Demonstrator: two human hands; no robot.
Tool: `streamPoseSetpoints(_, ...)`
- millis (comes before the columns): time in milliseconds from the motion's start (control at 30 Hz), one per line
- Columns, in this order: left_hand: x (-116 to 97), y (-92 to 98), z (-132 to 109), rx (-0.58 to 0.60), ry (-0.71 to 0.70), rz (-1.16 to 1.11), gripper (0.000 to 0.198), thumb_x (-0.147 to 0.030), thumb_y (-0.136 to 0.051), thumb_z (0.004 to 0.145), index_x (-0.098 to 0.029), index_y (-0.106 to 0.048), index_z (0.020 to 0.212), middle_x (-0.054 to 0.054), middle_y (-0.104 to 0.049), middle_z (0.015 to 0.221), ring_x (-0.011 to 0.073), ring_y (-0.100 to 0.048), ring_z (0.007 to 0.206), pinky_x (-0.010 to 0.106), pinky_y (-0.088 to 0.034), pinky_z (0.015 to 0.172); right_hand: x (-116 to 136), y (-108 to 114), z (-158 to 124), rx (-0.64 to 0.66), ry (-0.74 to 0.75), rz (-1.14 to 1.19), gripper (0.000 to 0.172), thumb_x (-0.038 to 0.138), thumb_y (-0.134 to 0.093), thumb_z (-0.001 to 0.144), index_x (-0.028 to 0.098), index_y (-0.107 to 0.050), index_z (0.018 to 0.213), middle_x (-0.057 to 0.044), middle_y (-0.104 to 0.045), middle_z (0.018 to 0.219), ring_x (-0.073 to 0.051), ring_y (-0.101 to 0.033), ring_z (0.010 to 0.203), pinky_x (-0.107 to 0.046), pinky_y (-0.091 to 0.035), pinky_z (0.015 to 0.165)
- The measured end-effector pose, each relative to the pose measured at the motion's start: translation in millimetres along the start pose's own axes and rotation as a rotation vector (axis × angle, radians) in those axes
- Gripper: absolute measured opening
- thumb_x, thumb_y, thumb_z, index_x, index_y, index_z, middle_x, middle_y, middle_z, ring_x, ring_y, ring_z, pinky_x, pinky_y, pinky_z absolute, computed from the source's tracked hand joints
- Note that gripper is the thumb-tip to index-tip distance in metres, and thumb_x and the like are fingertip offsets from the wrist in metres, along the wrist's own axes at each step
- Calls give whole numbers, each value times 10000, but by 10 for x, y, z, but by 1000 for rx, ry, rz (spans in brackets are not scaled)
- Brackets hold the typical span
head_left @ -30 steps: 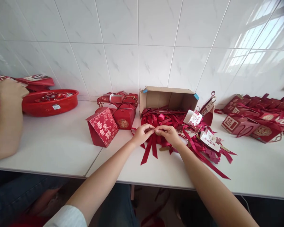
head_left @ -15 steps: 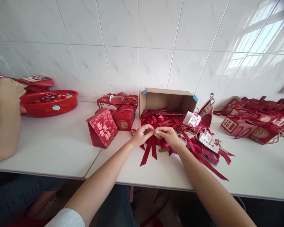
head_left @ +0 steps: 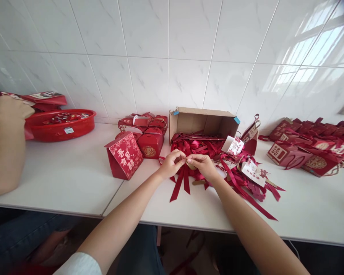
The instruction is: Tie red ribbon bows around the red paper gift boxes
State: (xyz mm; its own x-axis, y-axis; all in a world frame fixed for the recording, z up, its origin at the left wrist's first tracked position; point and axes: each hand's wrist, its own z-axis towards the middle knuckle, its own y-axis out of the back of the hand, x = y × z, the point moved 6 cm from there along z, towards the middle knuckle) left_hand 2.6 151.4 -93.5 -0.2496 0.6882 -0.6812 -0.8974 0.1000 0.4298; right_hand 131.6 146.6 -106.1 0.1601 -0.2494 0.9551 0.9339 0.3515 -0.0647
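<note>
My left hand and my right hand meet fingertip to fingertip over the middle of the table. Both pinch the upper part of a dark red ribbon, whose two cut tails hang toward the front edge. A small gold-tan piece shows under my right fingers; its kind is unclear. Behind my hands a cardboard box lies with its open side facing me, a heap of red ribbons spilling out. To my right are more ribbons and white printed cards.
Left of my hands stands a red gift box, with several more red boxes behind it. Further left are a red basin of wrapped pieces and a co-worker's hand. Several red boxes line the right side.
My hands keep nearly the same pinch at the same spot. The view shifts very slightly, and the co-worker's hand at the left has moved a little to the right.
</note>
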Motion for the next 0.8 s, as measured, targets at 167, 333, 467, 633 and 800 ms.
streamPoseSetpoints(167,-17,9,6,-10,-25,33,133,-269,-548,854,-176,-556,759,-4,-482,764,125,-501,678,246,-426,641,1,-13,4,1,4,20,342,468,-751,663,139,-672,713,64,-344,524,-59,-263,510,-250,-210,501)
streamPoseSetpoints(333,-35,21,-1,-41,-55,91,119,-252,-546,851,-179,-566,759,2,-515,761,131,-532,685,245,-453,633,-13,-7,14,-11,14,32,332,454,-748,666,135,-669,718,67,-348,514,-59,-268,506,-250,-208,502)
streamPoseSetpoints(467,-85,59,-2,-41,-83,165,113,-269,-557,851,-188,-605,789,2,-563,736,132,-559,651,239,-460,589,5,-2,4,-25,25,25,309,431,-746,675,133,-671,715,58,-387,520,-64,-297,514,-254,-231,513)
streamPoseSetpoints(633,-166,400,9,-243,-109,336,141,-262,-564,835,-203,-635,942,57,-603,855,224,-564,888,392,-439,873,47,8,-15,-44,37,17,295,429,-736,688,144,-663,707,45,-430,530,-76,-340,522,-259,-265,522)
streamPoseSetpoints(800,-346,1029,-195,-881,-59,775,308,-236,-571,781,-158,-583,1078,176,-497,1186,346,-415,1176,524,-263,1018,42,35,-3,-71,47,20,306,451,-732,682,159,-660,732,52,-419,512,-79,-333,507,-259,-271,509)
